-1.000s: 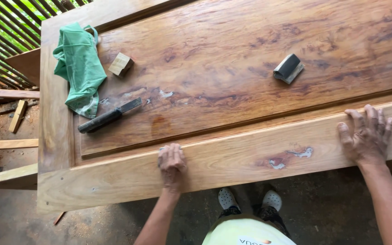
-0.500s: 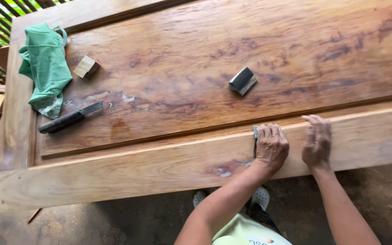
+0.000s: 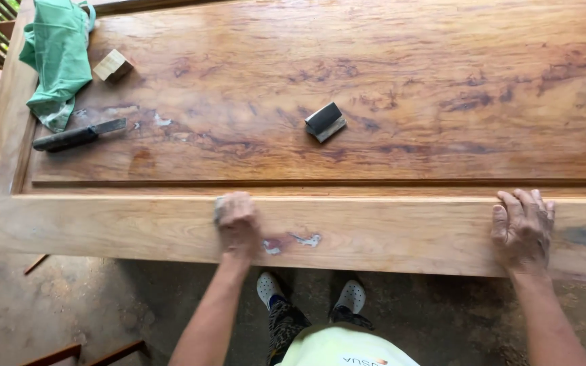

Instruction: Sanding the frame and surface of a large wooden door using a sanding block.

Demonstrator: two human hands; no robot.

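My left hand (image 3: 237, 224) presses down on the near rail (image 3: 103, 227) of a large wooden door panel, fingers curled over a small grey sanding pad (image 3: 219, 206) that only shows at the hand's left edge. Pale filler patches (image 3: 293, 241) lie on the rail just right of that hand. Far to the right, my right hand (image 3: 523, 227) rests flat on the same rail with fingers spread, holding nothing.
On the reddish panel (image 3: 408, 81) lie a black sanding block (image 3: 325, 122), a black-handled scraper (image 3: 76, 137), a small wooden block (image 3: 113, 66) and a green cloth (image 3: 55, 57). My feet in pale shoes (image 3: 306, 295) stand on the dirt floor below. Wood scraps lie at the left.
My left hand has slid left along the rail, away from my right hand, past the filler patches. My right hand stays flat on the rail.
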